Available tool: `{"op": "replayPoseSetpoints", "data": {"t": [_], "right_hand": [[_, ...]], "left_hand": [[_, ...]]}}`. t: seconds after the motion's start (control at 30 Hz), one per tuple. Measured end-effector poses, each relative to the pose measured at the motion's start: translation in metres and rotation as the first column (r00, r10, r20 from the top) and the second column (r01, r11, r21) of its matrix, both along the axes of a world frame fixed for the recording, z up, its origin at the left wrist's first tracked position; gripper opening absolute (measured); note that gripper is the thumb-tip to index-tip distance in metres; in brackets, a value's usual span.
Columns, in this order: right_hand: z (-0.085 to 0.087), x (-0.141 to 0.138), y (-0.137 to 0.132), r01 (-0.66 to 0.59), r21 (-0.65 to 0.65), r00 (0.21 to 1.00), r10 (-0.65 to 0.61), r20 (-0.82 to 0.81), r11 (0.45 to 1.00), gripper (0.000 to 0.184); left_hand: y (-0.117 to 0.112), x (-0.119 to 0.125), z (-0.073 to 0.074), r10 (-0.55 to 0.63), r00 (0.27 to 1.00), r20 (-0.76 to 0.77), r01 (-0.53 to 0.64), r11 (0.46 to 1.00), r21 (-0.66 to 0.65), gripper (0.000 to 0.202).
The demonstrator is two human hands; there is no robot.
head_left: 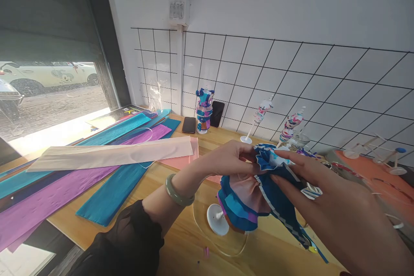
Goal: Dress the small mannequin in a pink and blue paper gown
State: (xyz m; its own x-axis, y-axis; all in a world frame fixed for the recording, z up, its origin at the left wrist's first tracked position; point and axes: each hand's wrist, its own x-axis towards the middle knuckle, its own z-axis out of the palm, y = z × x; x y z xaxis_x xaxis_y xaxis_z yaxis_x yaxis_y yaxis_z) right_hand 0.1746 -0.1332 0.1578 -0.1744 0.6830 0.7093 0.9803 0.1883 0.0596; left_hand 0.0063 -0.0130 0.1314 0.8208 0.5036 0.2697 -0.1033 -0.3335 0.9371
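A small dress-form mannequin lies tilted in front of me, its round white base [217,221] toward the lower left. It wears a layered paper skirt [241,205] in pink, blue and purple. My left hand [231,159], with a green bangle on the wrist, pinches a gathered dark blue crepe paper strip [280,196] at the mannequin's upper part. From the other side my right hand [326,194] grips the same strip between thumb and fingers. The strip's pale-edged tail hangs down to the right. My fingers partly hide the mannequin's top.
Crepe paper sheets [110,155] in cream, purple and teal spread across the left of the wooden table. A dressed mannequin [205,110] stands by the wall near two phones. Two patterned mannequins [263,111] lean behind my hands. Yellow-tipped scissors [313,249] lie at lower right.
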Motion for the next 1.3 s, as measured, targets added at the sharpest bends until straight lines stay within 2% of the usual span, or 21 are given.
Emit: {"op": "replayPoseSetpoints", "data": {"t": [0.17,0.3,0.43,0.57,0.77,0.97,1.17,1.3], "right_hand": [[0.002,-0.001,-0.003,0.028,-0.01,1.0,-0.028,0.011,1.0,0.036],[0.003,-0.003,-0.004,0.07,-0.029,0.997,-0.069,0.025,0.997,0.034],[0.001,-0.002,-0.007,0.081,-0.015,0.996,-0.081,0.035,0.997,0.036],[0.001,-0.001,-0.008,0.095,-0.015,0.995,-0.094,0.041,0.995,0.038],[0.003,-0.005,-0.01,-0.025,-0.069,1.0,0.026,0.014,0.997,0.031],[0.006,-0.006,-0.012,-0.056,-0.051,0.996,0.052,-0.073,0.997,0.025],[0.006,-0.009,-0.009,-0.11,-0.014,0.992,0.11,0.055,0.994,0.029],[0.003,-0.012,-0.004,-0.134,0.003,0.99,0.134,0.039,0.991,0.02]], "left_hand": [[-0.002,-0.003,0.002,-0.009,1.0,0.005,0.009,0.999,0.051,0.029],[-0.004,-0.004,0.005,-0.038,0.999,0.004,0.038,0.999,0.031,0.033],[-0.01,-0.002,0.009,0.031,0.999,-0.045,-0.029,0.998,0.047,0.041],[-0.011,0.002,0.007,0.094,0.995,-0.043,-0.09,0.993,0.076,0.04],[-0.009,0.005,0.004,0.083,0.997,-0.003,-0.083,0.995,0.055,0.036],[-0.01,0.006,0.004,0.113,0.994,0.015,-0.113,0.992,0.063,0.032],[-0.013,0.007,0.006,0.118,0.993,0.005,-0.118,0.99,0.076,0.025],[-0.014,0.007,0.007,0.119,0.993,-0.011,-0.117,0.987,0.106,0.023]]}}
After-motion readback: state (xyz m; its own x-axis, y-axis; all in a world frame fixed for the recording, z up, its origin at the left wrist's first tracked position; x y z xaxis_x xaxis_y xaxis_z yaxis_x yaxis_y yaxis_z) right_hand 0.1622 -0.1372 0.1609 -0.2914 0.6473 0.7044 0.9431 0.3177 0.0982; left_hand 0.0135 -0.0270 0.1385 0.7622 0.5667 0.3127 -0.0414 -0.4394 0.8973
